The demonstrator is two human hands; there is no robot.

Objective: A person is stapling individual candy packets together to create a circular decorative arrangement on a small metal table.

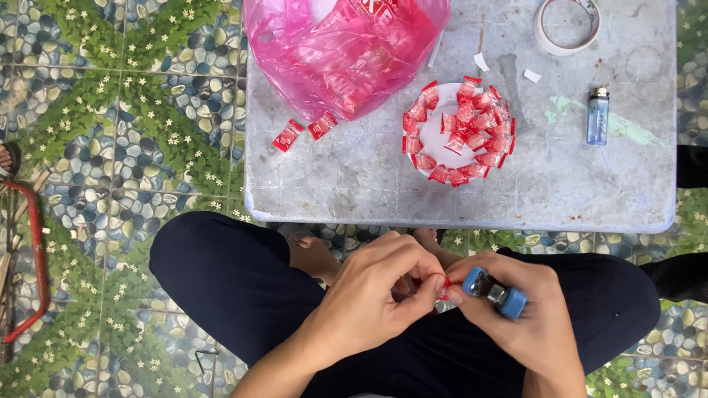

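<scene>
My left hand (376, 291) pinches a small red wrapped candy (440, 289) between thumb and fingers, low over my lap. Right beside it, my right hand (516, 309) grips a small blue stapler (495, 292), its mouth touching the candy. On the grey table (354, 184) above stands a white round form (435, 140) ringed with several red wrapped candies (472, 118). Two loose red candies (304, 131) lie by a pink plastic bag (343, 48) full of more sweets.
A roll of tape (566, 26) and a blue lighter (597, 116) lie on the table's right side, with small paper scraps (531, 75) between. My dark-trousered legs (228, 280) sit below the table edge. A red curved frame (33, 258) rests on the pebble-and-flower patterned floor at left.
</scene>
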